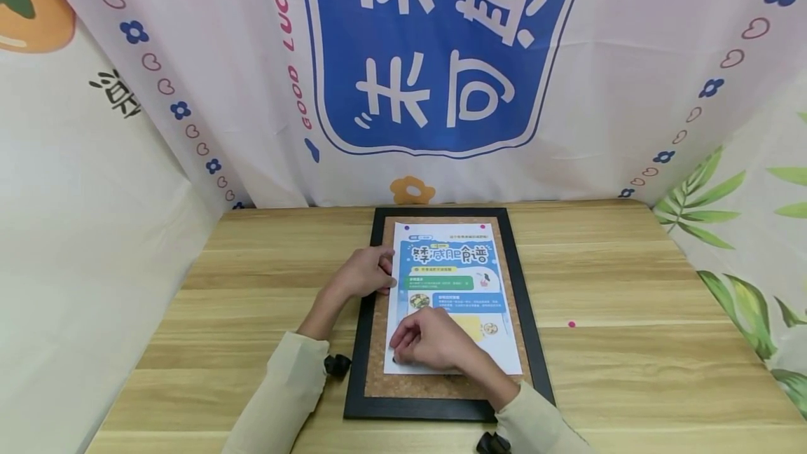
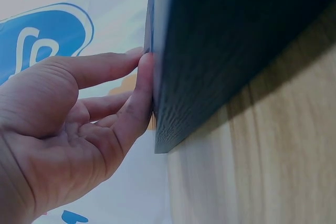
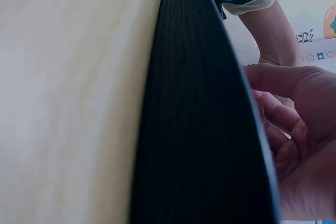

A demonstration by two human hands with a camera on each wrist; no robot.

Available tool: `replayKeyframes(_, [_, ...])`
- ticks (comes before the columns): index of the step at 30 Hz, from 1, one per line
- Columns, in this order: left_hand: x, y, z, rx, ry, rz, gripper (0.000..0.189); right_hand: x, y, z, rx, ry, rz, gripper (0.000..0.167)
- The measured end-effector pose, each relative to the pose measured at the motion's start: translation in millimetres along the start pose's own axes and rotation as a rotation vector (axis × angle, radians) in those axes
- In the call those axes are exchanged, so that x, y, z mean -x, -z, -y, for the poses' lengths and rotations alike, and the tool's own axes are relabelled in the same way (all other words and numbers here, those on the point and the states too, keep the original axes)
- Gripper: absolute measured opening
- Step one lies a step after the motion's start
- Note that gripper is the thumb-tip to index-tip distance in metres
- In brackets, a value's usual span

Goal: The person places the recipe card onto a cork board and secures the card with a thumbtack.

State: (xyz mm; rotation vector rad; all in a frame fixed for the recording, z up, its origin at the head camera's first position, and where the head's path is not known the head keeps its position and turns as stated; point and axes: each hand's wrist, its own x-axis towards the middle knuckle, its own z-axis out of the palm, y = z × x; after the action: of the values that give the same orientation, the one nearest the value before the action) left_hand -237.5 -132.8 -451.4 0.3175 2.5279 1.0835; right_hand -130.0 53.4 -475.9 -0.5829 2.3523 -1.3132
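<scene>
Here lies the white-and-blue printed paper poster (image 1: 469,302) on the black-framed brown cork board (image 1: 410,387), long axis pointing away from the person; the right hand (image 1: 431,338) curls at its near-left corner, nearest the small dark round pin (image 1: 394,360), grip clamped or not I can't tell; the left hand (image 1: 362,272), fingers apart, touches its left edge.

There is room to pass over the worktop (image 1: 630,265) on the right, around a small pink pin (image 1: 571,324). The left hand (image 1: 364,272) blocks the corkboard's (image 1: 410,408) left edge. The right hand (image 1: 433,338) covers the near left part of the poster (image 1: 454,272). A cloth (image 1: 252,90) hangs across the far side.
</scene>
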Motion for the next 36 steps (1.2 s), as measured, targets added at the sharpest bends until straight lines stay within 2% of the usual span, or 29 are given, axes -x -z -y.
replayKeyframes(10, [0.6,0.7,0.2,-0.004,-0.002,0.002,0.062,-1.1,-0.3,-3.8,0.02,0.027,-0.02,0.01])
replayKeyframes(36, [-1.4,0.7,1.4,0.0,0.002,0.008,0.063,-1.0,0.4,-1.9,0.014,0.014,-0.028,0.01])
